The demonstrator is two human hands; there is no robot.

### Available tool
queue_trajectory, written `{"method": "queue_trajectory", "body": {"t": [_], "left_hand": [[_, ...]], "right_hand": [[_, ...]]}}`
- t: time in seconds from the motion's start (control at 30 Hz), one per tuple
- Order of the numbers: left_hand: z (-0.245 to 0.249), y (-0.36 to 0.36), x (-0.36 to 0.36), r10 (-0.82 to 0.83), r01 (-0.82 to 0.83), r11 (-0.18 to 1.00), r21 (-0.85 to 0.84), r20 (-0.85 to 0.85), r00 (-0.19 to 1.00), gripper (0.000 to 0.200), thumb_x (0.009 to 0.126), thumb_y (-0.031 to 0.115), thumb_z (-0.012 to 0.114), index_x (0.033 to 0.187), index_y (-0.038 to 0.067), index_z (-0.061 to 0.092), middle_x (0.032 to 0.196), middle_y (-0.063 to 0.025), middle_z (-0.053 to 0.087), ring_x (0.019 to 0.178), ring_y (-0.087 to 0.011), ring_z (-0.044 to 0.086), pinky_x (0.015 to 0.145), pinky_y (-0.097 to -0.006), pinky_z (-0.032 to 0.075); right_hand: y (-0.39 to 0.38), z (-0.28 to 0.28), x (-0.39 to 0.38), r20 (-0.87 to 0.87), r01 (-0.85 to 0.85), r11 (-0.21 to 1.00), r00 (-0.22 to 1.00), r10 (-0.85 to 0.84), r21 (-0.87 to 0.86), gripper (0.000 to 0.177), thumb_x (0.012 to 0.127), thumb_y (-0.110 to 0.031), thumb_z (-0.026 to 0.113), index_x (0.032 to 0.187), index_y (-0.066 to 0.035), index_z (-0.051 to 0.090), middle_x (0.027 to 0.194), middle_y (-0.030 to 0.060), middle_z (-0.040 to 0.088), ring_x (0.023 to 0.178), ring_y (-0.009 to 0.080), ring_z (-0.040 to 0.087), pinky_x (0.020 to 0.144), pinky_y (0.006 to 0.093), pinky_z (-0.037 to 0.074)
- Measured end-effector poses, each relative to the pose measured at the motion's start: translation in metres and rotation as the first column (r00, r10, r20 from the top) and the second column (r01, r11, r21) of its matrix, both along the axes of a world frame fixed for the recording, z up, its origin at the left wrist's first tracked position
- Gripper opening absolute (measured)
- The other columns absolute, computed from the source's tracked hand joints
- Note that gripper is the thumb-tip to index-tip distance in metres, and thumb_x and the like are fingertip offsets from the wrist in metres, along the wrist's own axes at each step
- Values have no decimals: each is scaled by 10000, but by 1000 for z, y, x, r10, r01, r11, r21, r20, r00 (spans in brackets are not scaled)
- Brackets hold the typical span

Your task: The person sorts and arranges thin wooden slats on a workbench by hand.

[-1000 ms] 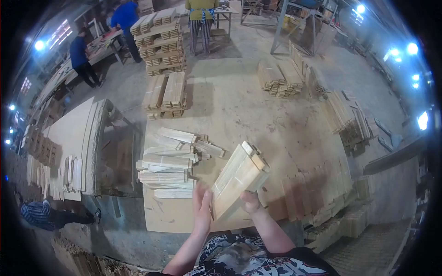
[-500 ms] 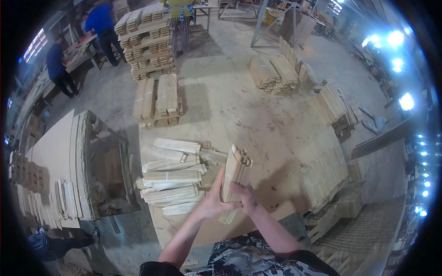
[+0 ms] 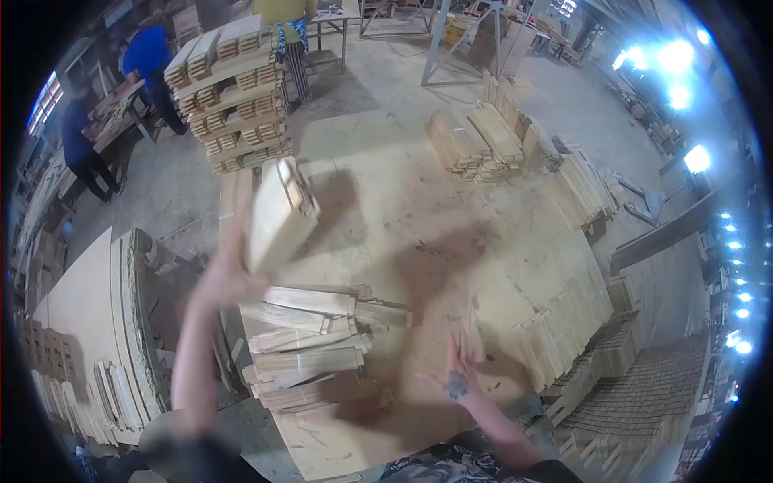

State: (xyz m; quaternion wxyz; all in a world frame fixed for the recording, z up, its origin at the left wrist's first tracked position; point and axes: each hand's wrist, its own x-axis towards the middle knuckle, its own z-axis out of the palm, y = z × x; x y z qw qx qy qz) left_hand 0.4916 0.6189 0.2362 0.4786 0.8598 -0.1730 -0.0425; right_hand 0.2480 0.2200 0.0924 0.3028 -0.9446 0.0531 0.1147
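Observation:
My left hand point(image 3: 229, 278) is closed around a bundle of wooden slats point(image 3: 278, 217), held out to the far left and tilted, in front of the low stack there. Motion blurs the hand a little. My right hand point(image 3: 459, 372) is empty with its fingers spread, above the large board on the floor point(image 3: 386, 266). Between the hands lies a loose pile of slat bundles point(image 3: 310, 342), several of them overlapping crosswise.
A tall layered stack of slats point(image 3: 229, 105) stands beyond my left hand. More slat stacks point(image 3: 475, 141) sit at the back, with a long row point(image 3: 568, 322) at right. A frame with sheets point(image 3: 121, 322) is at left. Several people point(image 3: 149, 68) stand at the back left.
My left hand has carried the slat bundle from in front of me to the far left. My right hand has let go of it and opened. The view has shifted slightly.

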Motion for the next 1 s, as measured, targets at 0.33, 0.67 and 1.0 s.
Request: {"method": "queue_trajectory", "body": {"t": [0.33,0.67,1.0], "left_hand": [[-27,44,210,-29,-38,712,701,83,996,1234,585,253,806,1631,211,155,1513,-227,411,1419,-442,378,1199,-489,315],[-68,38,254,-72,59,569,820,-22,997,1285,567,224,779,1642,196,74,1612,-219,295,1526,-395,216,1257,-545,162],[-100,63,268,-119,29,614,789,56,991,1280,612,88,798,1645,191,49,1681,-136,202,1555,-353,151,1253,-558,126]], "right_hand": [[-21,-48,-40,-283,-207,864,956,79,-459,1219,738,-580,771,1594,21,146,1646,327,64,1546,429,115,1158,737,30],[-9,-39,-24,-366,-198,875,930,26,-441,1235,725,-569,780,1595,23,133,1645,327,76,1539,446,130,1175,720,41],[-3,-46,-23,-446,-227,837,895,-23,-498,1254,737,-587,782,1599,28,110,1645,321,105,1544,437,125,1200,683,36]]}}
